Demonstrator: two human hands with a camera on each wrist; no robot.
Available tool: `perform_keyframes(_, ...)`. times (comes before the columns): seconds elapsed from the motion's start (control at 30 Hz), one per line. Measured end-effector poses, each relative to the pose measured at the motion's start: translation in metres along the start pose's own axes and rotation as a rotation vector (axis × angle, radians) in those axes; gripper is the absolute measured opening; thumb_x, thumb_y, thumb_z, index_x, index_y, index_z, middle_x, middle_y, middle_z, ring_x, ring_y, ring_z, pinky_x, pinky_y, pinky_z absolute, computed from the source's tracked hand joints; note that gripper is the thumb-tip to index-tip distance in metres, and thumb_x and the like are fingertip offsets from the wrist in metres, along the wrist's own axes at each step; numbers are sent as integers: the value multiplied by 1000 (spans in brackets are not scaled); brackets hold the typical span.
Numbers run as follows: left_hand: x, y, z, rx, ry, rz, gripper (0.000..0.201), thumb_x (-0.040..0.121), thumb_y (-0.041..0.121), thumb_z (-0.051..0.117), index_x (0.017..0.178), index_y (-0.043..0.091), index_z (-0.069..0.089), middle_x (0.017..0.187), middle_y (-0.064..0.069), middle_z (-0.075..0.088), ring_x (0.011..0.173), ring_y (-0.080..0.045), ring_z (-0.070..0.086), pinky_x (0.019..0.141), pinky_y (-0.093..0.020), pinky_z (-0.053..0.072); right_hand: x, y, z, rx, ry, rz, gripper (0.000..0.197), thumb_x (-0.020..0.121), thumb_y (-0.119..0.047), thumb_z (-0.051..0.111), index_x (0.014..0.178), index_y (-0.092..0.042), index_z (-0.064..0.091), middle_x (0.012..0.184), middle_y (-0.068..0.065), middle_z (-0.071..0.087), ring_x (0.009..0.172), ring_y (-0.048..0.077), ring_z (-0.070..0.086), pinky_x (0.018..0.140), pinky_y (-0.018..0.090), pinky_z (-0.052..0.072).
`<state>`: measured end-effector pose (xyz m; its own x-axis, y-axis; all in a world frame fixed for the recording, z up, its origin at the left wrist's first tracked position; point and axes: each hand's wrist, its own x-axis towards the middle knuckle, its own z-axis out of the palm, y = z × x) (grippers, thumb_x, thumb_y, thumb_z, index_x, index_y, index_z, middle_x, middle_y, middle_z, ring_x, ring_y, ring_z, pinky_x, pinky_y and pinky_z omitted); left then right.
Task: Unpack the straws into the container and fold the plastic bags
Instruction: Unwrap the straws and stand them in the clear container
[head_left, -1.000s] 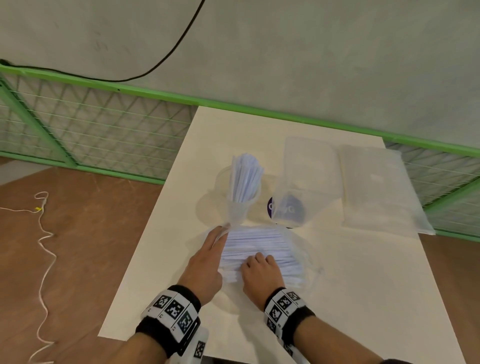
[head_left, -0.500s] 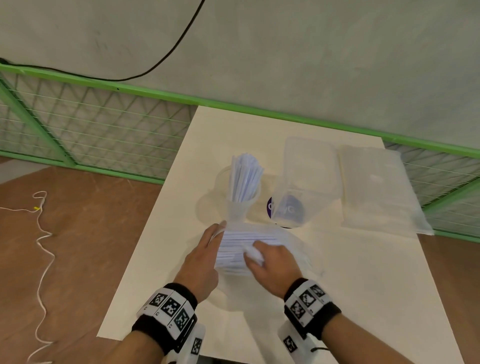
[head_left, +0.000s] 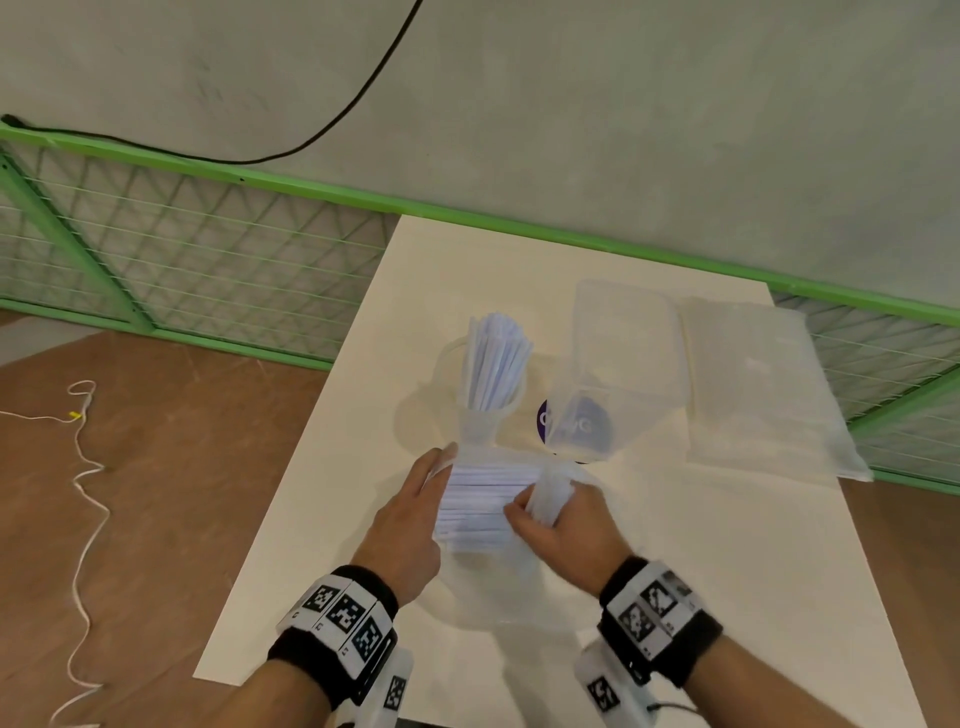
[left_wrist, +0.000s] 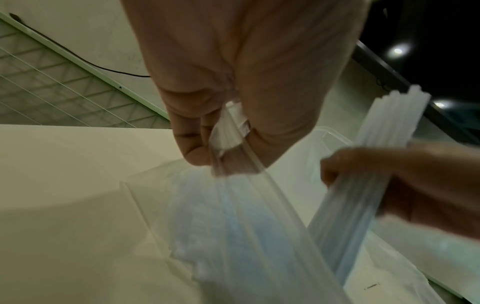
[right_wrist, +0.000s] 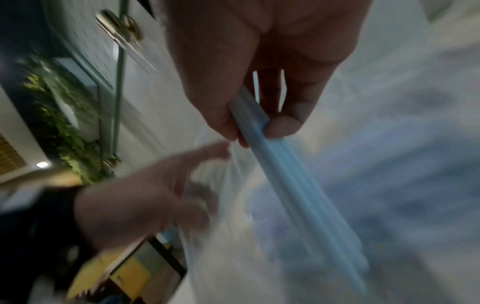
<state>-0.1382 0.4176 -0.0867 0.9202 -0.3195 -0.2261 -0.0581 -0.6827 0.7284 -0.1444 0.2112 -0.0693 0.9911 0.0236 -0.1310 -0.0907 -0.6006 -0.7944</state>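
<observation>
A clear plastic bag (head_left: 478, 512) of white wrapped straws lies on the white table (head_left: 675, 571) just in front of me. My left hand (head_left: 410, 512) pinches the bag's rim (left_wrist: 226, 131) at its left end. My right hand (head_left: 561, 519) grips a bundle of straws (head_left: 545, 493) and lifts it up out of the bag; the bundle (left_wrist: 363, 174) shows tilted in the left wrist view and, blurred, as straws (right_wrist: 298, 185) in the right wrist view. A clear cup-like container (head_left: 488, 410) behind the bag holds several upright straws (head_left: 496, 358).
A second clear container (head_left: 618, 364) lies tipped over a purple disc (head_left: 571, 426) right of the cup. A flat stack of clear plastic bags (head_left: 763, 389) lies at the back right. A green mesh fence (head_left: 182, 260) runs behind the table; a white cord (head_left: 83, 467) trails on the floor.
My right hand has gone from resting on the straws in the bag to gripping a bundle and raising it rightward. My left hand has stayed at the bag's left end.
</observation>
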Motion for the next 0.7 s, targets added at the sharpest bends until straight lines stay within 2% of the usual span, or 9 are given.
perform_keyframes(0.1,0,-1,-1,-5,-1,0,105,70,-19,43,152,39,14,157,24,8,124,-15,49,96,-22,44,28,-57,-41,-20,57,-107,14,81,-18,73,68,-12,71,63,-4,69,61,1,64,64,22,51)
perform_keyframes(0.27,-1,2,-3,-11,-16,1,99,74,-14,48,153,37,14,157,24,6,124,-17,49,104,-28,43,65,-158,-105,30,326,-322,16,79,-20,70,65,-12,68,56,5,67,52,13,65,59,30,55)
perform_keyframes(0.33,0,2,-4,-8,-15,9,98,76,-12,50,153,36,14,157,23,6,129,-15,46,106,-33,43,80,-179,-115,60,402,-402,17,78,-19,68,65,-8,67,57,8,66,53,17,65,57,36,56)
perform_keyframes(0.4,0,3,-4,0,-9,18,96,76,-12,49,153,35,14,158,22,6,136,-13,38,108,-34,41,96,-185,-113,48,435,-420,17,78,-20,67,67,-6,68,59,7,67,54,16,66,59,37,57)
perform_keyframes(0.47,-1,3,-5,-4,-2,31,95,75,-12,46,153,33,16,158,21,6,139,-11,33,109,-32,40,111,-176,-99,18,418,-374,16,77,-22,68,68,-9,69,62,3,68,56,14,66,61,36,58)
perform_keyframes(0.53,-1,4,-5,-4,4,35,95,75,-13,45,153,33,16,158,21,7,138,-12,35,108,-31,40,125,-155,-78,-62,303,-273,18,78,-30,70,74,-12,71,67,1,70,60,13,67,64,36,59)
perform_keyframes(0.57,-1,4,-5,-2,8,33,96,74,-14,44,153,33,15,158,20,7,137,-12,37,106,-30,41,130,-142,-67,-150,209,-207,26,78,-38,71,81,-12,71,74,2,71,66,14,68,67,35,59)
perform_keyframes(0.63,-1,4,-5,-2,14,27,96,73,-15,43,152,34,16,157,20,7,135,-13,39,104,-28,41,135,-118,-49,-326,43,-113,55,73,-56,74,104,-11,67,97,4,67,86,16,65,74,31,54)
perform_keyframes(0.7,-1,4,-5,-5,18,21,96,73,-15,42,152,34,16,157,20,8,134,-13,40,102,-27,41,132,-107,-43,-329,1,-87,82,67,-63,77,130,-15,54,118,3,53,102,13,54,85,26,43)
